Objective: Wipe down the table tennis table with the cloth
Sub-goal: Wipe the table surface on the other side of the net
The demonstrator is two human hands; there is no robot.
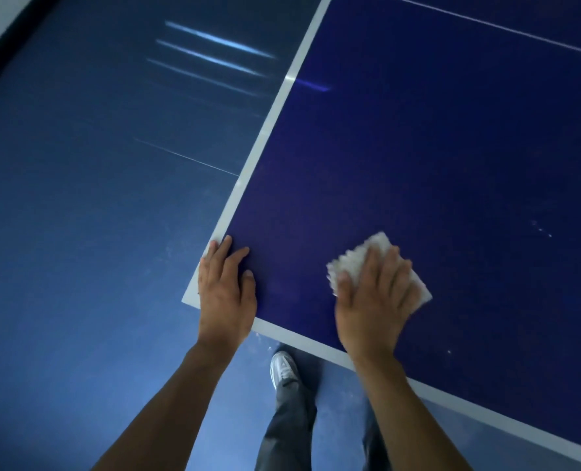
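cloth (377, 263) under flat R hand (372, 307)

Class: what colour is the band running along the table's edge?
White band, framing the dark blue table, clearest in the head view.

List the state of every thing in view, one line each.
table tennis table: white specks on it, right of the cloth.
right hand: fingers straight, pressing the cloth.
cloth: lying on the table under the right hand.
left hand: flat on the table's corner, holding nothing.
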